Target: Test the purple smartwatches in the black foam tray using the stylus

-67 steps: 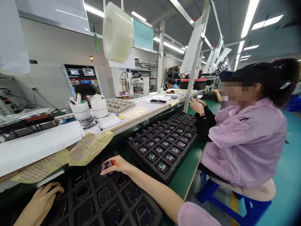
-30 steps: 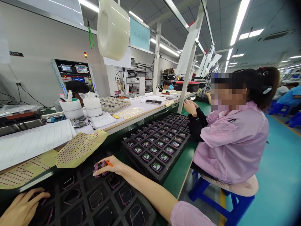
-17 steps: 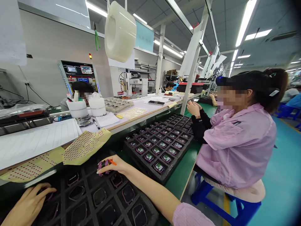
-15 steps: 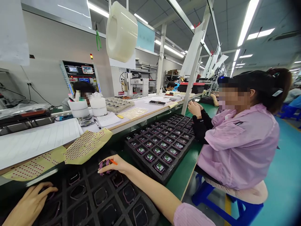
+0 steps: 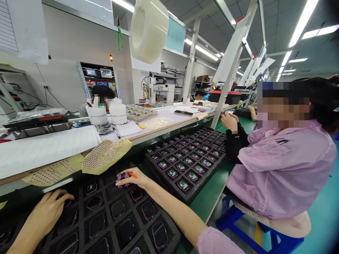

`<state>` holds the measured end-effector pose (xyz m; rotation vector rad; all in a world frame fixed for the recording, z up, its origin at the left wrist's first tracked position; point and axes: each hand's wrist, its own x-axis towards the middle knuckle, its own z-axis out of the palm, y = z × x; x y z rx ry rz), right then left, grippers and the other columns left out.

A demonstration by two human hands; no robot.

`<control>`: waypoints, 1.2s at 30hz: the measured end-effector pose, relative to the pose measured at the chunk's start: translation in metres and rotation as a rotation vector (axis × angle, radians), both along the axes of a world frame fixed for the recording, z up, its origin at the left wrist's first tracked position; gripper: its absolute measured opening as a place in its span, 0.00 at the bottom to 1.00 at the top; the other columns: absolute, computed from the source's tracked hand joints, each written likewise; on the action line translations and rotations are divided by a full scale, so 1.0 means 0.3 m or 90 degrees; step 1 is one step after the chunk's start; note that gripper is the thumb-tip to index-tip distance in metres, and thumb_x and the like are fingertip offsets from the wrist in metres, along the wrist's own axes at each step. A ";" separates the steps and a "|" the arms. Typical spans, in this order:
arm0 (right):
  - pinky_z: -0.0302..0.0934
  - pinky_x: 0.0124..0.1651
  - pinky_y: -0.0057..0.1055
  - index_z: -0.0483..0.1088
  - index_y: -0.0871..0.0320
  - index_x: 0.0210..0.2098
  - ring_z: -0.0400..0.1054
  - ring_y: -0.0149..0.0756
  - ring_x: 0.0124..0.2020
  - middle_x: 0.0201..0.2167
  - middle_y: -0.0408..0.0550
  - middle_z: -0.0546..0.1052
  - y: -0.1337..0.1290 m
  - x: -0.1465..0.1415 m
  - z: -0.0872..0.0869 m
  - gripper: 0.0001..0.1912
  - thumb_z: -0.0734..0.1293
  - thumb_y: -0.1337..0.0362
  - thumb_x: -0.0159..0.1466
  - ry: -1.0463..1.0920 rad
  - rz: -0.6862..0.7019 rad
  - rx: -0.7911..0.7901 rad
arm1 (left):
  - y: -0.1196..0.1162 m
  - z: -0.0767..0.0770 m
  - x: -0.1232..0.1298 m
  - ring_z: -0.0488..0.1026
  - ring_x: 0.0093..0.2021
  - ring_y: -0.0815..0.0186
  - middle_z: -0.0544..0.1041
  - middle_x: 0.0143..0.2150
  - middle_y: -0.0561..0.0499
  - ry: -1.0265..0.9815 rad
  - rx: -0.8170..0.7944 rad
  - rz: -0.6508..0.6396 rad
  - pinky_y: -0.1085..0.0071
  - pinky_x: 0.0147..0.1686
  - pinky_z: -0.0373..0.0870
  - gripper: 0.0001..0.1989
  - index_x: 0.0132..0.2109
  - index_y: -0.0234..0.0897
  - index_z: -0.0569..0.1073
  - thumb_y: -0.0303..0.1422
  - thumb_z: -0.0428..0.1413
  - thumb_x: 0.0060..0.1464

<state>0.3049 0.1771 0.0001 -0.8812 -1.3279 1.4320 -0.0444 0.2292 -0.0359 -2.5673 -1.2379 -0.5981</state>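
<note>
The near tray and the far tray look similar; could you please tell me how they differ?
The near tray shows mostly dark screens, while the far tray shows many lit green-and-white screens. The near tray lies under the right hand; the far tray lies beside the seated co-worker. Both are black, gridded trays.

And the head-worn camera faces forward and down from above the gripping bare right hand [image 5: 138,177], black foam compartment tray [image 5: 172,225] close below, pale-topped workbench [image 5: 169,114] beyond.
</note>
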 end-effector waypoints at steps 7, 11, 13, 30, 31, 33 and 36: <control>0.58 0.26 0.27 0.78 0.60 0.33 0.66 0.31 0.22 0.23 0.43 0.77 0.003 -0.008 -0.034 0.24 0.79 0.57 0.37 -0.018 -0.026 -0.002 | -0.111 0.088 0.106 0.68 0.37 0.57 0.75 0.38 0.43 0.009 0.030 0.075 0.58 0.43 0.68 0.18 0.32 0.39 0.77 0.27 0.42 0.55; 0.61 0.28 0.29 0.77 0.60 0.34 0.72 0.36 0.26 0.26 0.47 0.79 -0.003 -0.011 -0.054 0.23 0.79 0.59 0.39 -0.027 -0.018 -0.014 | -0.154 0.108 0.147 0.66 0.41 0.57 0.73 0.39 0.42 0.019 -0.013 0.115 0.59 0.45 0.67 0.17 0.32 0.36 0.78 0.22 0.45 0.52; 0.63 0.30 0.30 0.77 0.59 0.35 0.73 0.38 0.28 0.28 0.48 0.80 -0.009 -0.010 -0.058 0.23 0.79 0.59 0.39 -0.037 -0.017 -0.025 | -0.165 0.104 0.153 0.65 0.44 0.57 0.72 0.40 0.43 0.023 -0.030 0.147 0.61 0.46 0.67 0.16 0.33 0.37 0.78 0.21 0.46 0.53; 0.68 0.38 0.37 0.77 0.59 0.38 0.75 0.52 0.41 0.35 0.55 0.81 -0.045 -0.015 -0.039 0.28 0.79 0.55 0.39 -0.111 -0.018 -0.062 | -0.214 0.099 0.165 0.63 0.47 0.57 0.71 0.44 0.44 0.034 -0.094 0.224 0.63 0.46 0.63 0.13 0.35 0.36 0.78 0.23 0.48 0.58; 0.68 0.39 0.38 0.77 0.59 0.37 0.75 0.52 0.41 0.35 0.55 0.81 -0.046 -0.016 -0.037 0.27 0.79 0.55 0.39 -0.108 -0.018 -0.064 | -0.214 0.100 0.165 0.63 0.47 0.57 0.71 0.44 0.44 0.033 -0.095 0.225 0.62 0.47 0.63 0.13 0.35 0.36 0.78 0.23 0.48 0.58; 0.68 0.41 0.39 0.77 0.59 0.36 0.75 0.51 0.41 0.35 0.55 0.81 -0.047 -0.017 -0.033 0.27 0.80 0.56 0.38 -0.101 -0.019 -0.069 | -0.213 0.102 0.165 0.64 0.47 0.57 0.71 0.43 0.44 0.032 -0.097 0.227 0.62 0.47 0.63 0.14 0.35 0.36 0.78 0.23 0.48 0.58; 0.68 0.42 0.39 0.77 0.59 0.36 0.75 0.51 0.41 0.34 0.55 0.81 -0.050 -0.018 -0.028 0.27 0.80 0.56 0.37 -0.090 -0.021 -0.075 | -0.213 0.104 0.166 0.64 0.47 0.57 0.71 0.44 0.44 0.032 -0.099 0.228 0.62 0.47 0.63 0.14 0.35 0.36 0.78 0.23 0.48 0.58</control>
